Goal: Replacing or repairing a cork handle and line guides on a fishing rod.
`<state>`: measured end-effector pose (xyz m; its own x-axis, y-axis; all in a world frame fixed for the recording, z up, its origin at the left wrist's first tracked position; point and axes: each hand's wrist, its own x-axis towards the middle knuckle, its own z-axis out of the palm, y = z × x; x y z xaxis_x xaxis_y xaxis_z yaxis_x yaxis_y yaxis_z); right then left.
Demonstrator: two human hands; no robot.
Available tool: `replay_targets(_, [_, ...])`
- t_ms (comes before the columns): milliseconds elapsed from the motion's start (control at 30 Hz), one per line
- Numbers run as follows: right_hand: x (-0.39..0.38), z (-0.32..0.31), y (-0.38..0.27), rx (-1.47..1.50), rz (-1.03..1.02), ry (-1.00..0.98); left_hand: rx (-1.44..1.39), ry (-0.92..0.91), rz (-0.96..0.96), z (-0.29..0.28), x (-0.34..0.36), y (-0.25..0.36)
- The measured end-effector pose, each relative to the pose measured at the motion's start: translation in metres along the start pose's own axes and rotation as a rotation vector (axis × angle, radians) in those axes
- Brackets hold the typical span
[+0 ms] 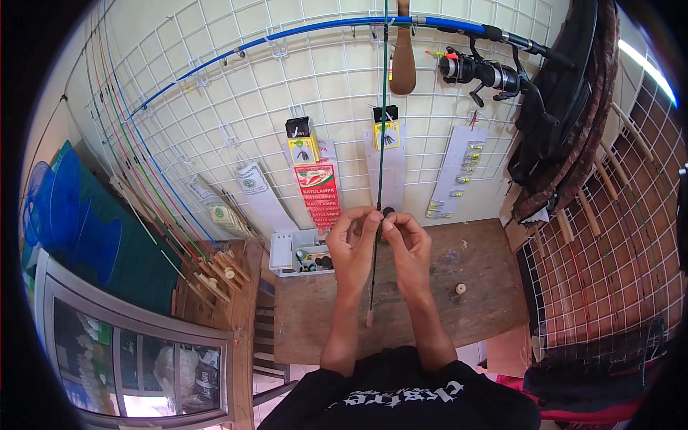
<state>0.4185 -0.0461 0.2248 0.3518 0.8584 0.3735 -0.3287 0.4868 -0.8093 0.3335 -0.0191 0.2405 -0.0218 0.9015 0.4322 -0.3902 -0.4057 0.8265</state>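
A thin dark green fishing rod (383, 115) runs upright through the middle of the view, its pale lower end hanging over the table. Around it my left hand (353, 244) is closed, thumb and fingertips pinched at the rod. Close beside it my right hand (408, 251) is closed too, its thumb and index fingertip pressed together just right of the rod. A small dark thing (388, 212) shows at the fingertips; its kind is hidden by the fingers. On the wooden table (322, 326) below sits a small pale spool (460, 288), right of my forearms.
A white organizer box (284, 252) with small items stands at the table's left. On the white wire grid hang a blue rod (287, 33) with a black reel (481, 74) and several packets. A glass cabinet (136, 333) is at lower left; dark rod bags (555, 107) hang right.
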Motion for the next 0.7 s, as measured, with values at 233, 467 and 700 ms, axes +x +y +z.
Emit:
replay_targets(233, [-0.0026,0.0038,0.0037,0.003,0.036,0.003,-0.017,0.000,-0.001,-0.0028,-0.0001,-0.0011])
replay_targets(467, [-0.0022,0.0057,0.0048,-0.001,0.051,0.013,-0.001,0.014,-0.017,-0.0046,-0.0006,0.0000])
replay_targets(700, [-0.0031,0.0055,0.0044,0.010,0.058,0.007,-0.006,0.003,-0.012,-0.0056,-0.0001,-0.0002])
